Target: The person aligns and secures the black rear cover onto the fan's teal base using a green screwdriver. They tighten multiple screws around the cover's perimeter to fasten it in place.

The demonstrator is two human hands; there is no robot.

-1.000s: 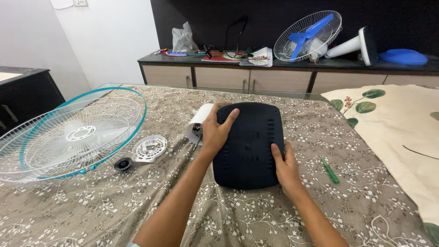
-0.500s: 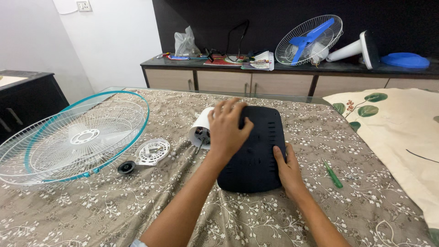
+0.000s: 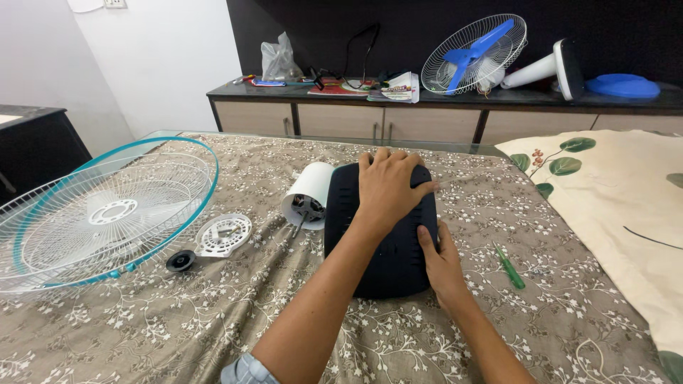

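Head view: left hand (image 3: 388, 188) over half-hidden fan base (image 3: 388, 249)

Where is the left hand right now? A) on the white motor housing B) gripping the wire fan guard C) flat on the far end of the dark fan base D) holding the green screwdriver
C: the left hand lies spread on the far end of the dark fan base, with the right hand at its right edge.

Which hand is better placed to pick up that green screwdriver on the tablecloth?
The right hand, probably. It rests on the right edge of the dark fan base, and the green screwdriver lies just to its right. The left hand lies flat across the base's far end, farther away.
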